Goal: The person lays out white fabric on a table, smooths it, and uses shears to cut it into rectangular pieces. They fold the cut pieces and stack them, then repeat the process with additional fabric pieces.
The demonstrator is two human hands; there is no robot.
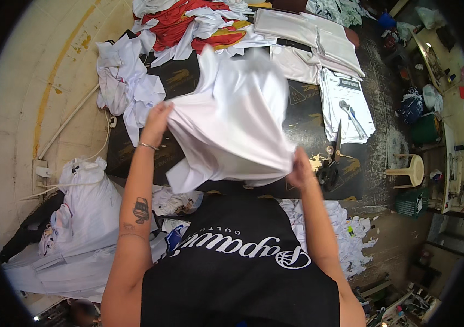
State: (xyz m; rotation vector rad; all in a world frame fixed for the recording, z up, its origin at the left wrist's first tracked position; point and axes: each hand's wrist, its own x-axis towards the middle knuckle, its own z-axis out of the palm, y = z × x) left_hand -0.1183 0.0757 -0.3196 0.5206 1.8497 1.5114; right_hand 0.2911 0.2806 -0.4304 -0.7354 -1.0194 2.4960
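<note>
Centre of frame: a white garment (232,122) held up above the dark tabletop (308,117), bunched and blurred, hanging between both hands.

Left hand (156,122), left of centre, grips the garment's left edge; fingers closed into the cloth, their tips hidden in the folds. A thin bracelet (147,146) sits on that wrist.

Right hand (300,169), just right of centre and lower, clutches the garment's bottom right corner; fingers curled tight around the fabric.

Just right of the right hand, black-handled scissors (331,161) lie on the tabletop, blades pointing toward the top of the frame. Beyond them, right of centre, a stack of white printed sheets (346,106) with a pen-like tool on top.

Top centre: a heap of red, white and yellow cloth (199,24). Top right of centre: folded white fabric pieces (308,38). Upper left: loose white cloth (126,82) draped over the tabletop's edge.

Lower left: a full white bag (82,210) on the floor. Lower right: white fabric scraps (346,234).
</note>
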